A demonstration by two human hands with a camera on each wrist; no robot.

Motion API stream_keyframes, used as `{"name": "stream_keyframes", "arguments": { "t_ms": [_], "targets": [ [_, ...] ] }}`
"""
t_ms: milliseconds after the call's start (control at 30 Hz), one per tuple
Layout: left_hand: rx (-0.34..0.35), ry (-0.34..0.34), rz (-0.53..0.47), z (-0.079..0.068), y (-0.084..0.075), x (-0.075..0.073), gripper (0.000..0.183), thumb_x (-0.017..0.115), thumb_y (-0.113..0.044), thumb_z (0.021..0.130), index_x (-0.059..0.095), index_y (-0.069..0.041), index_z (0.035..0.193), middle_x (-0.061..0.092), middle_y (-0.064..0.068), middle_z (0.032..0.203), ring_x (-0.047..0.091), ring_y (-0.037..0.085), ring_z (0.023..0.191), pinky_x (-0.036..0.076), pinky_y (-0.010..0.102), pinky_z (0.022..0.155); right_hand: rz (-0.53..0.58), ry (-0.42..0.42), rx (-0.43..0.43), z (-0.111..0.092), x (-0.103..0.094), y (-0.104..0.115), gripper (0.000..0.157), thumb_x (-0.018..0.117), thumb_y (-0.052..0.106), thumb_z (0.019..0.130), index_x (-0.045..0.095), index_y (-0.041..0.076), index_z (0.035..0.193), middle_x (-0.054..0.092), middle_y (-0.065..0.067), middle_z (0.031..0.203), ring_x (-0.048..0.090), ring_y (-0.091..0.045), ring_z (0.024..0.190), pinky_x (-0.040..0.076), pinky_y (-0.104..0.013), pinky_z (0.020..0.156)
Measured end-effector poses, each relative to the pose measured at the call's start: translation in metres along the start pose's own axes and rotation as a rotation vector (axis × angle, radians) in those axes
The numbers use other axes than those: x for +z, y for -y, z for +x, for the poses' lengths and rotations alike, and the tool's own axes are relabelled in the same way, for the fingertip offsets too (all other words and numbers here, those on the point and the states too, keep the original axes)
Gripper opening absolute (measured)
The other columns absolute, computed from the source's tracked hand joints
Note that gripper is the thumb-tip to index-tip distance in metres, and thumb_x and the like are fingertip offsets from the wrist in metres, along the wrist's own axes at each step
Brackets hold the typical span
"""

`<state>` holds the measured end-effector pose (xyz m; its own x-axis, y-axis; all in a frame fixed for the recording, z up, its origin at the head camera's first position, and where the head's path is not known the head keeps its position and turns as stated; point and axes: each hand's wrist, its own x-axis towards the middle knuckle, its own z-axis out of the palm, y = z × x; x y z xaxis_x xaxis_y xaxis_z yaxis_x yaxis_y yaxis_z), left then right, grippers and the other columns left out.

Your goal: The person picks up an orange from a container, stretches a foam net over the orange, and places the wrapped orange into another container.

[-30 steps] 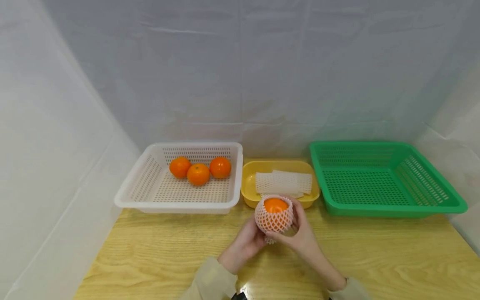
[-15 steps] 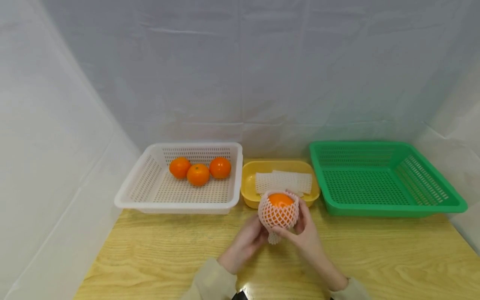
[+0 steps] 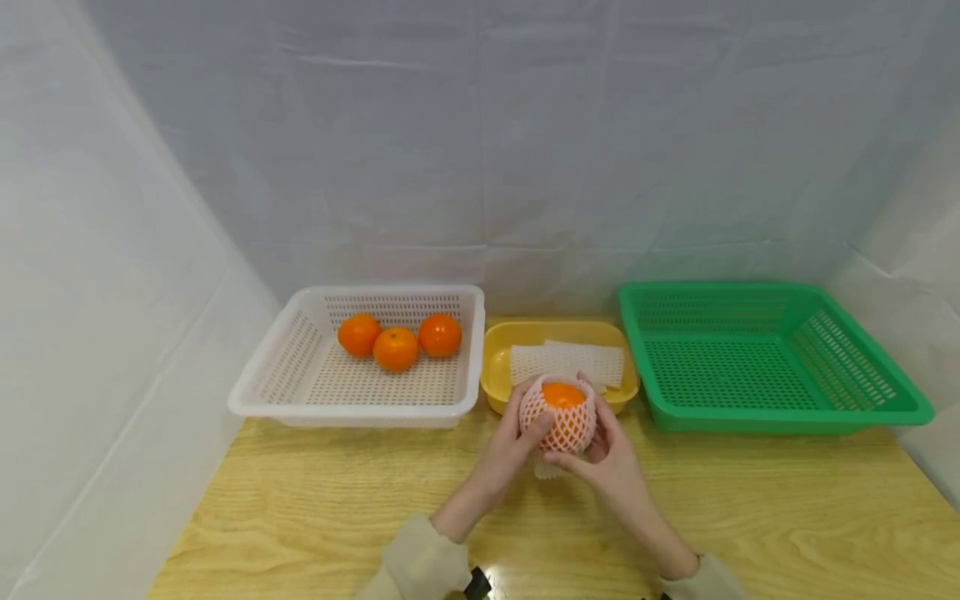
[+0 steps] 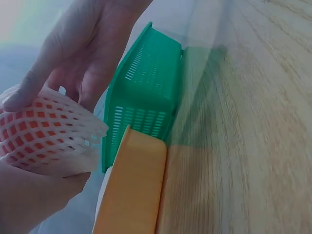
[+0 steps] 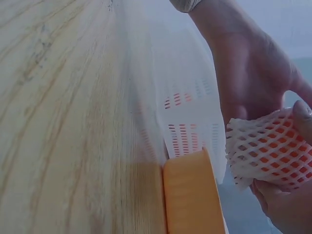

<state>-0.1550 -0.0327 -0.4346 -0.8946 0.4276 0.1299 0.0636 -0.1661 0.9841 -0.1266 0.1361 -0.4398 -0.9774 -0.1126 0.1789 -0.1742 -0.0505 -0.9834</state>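
An orange [image 3: 562,396] sits inside a white foam net sleeve [image 3: 567,432], its top showing through the sleeve's open upper end. My left hand [image 3: 504,454] holds it from the left, thumb across the front of the net. From the right my right hand [image 3: 617,467] grips it, thumb low on the front and fingers around the far side. In both wrist views the sleeve's loose lower end [image 4: 92,141] hangs below the fruit, above the wooden table. Part of each hand's fingers is hidden behind the fruit.
Behind the hands, a yellow tray [image 3: 497,375] holds several flat foam net sleeves [image 3: 585,362]. To its left stands a white basket [image 3: 300,408] with three oranges [image 3: 396,349]. A green basket [image 3: 795,421] stands on the right. Light sheeting [image 3: 480,167] encloses the wooden table [image 3: 337,500].
My left hand has moved up from under the orange to its left side, its thumb now on the net's front. The wrapped orange has shifted slightly right and away from me.
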Motion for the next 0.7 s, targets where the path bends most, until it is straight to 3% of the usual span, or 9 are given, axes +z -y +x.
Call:
{"name": "stream_keyframes", "arguments": {
  "t_ms": [167, 233, 367, 467, 700],
  "targets": [
    [-0.008, 0.025, 0.027, -0.001, 0.0013, -0.0025, 0.078, 0.064, -0.05, 0.097, 0.026, -0.02, 0.157, 0.039, 0.015, 0.152, 0.047, 0.028, 0.134, 0.043, 0.043, 0.111, 0.023, 0.02, -0.019, 0.0001, -0.0008, -0.0016, 0.108, 0.08, -0.01, 0.077, 0.018, 0.014, 0.163, 0.015, -0.013, 0.168, 0.03, -0.029, 0.147, 0.036, -0.02, 0.11],
    [-0.008, 0.031, 0.051, -0.0015, 0.0013, -0.0028, 0.08, 0.067, -0.051, 0.095, 0.026, -0.021, 0.157, 0.039, 0.015, 0.152, 0.047, 0.029, 0.134, 0.043, 0.044, 0.11, -0.03, 0.017, -0.011, -0.0004, -0.0011, -0.0021, 0.108, 0.08, -0.007, 0.079, 0.017, 0.018, 0.163, 0.014, -0.012, 0.168, 0.029, -0.031, 0.148, 0.035, -0.023, 0.112],
    [-0.003, 0.026, 0.092, -0.002, 0.0021, -0.0018, 0.081, 0.07, -0.051, 0.093, 0.027, -0.023, 0.156, 0.042, 0.015, 0.149, 0.049, 0.028, 0.132, 0.046, 0.043, 0.108, -0.208, 0.009, 0.007, -0.0019, -0.001, -0.0025, 0.108, 0.083, 0.006, 0.083, 0.014, 0.026, 0.164, 0.014, -0.014, 0.168, 0.024, -0.037, 0.15, 0.025, -0.047, 0.12],
    [-0.017, 0.025, 0.097, -0.002, 0.0029, 0.0004, 0.078, 0.067, -0.052, 0.094, 0.028, -0.023, 0.155, 0.044, 0.014, 0.148, 0.051, 0.026, 0.13, 0.047, 0.041, 0.107, -0.292, 0.014, 0.004, -0.0022, -0.0012, -0.0025, 0.112, 0.086, 0.013, 0.081, 0.012, 0.03, 0.163, 0.016, -0.017, 0.167, 0.024, -0.043, 0.149, 0.019, -0.064, 0.117],
    [-0.069, -0.058, 0.119, -0.0018, 0.0033, 0.0034, 0.068, 0.058, -0.055, 0.099, 0.038, -0.013, 0.149, 0.051, 0.012, 0.142, 0.053, 0.023, 0.127, 0.045, 0.042, 0.108, -0.268, 0.055, 0.025, 0.0004, -0.0003, -0.0046, 0.106, 0.085, 0.017, 0.083, 0.015, 0.033, 0.161, 0.021, -0.017, 0.165, 0.028, -0.042, 0.147, 0.027, -0.063, 0.115]
  ]
}}
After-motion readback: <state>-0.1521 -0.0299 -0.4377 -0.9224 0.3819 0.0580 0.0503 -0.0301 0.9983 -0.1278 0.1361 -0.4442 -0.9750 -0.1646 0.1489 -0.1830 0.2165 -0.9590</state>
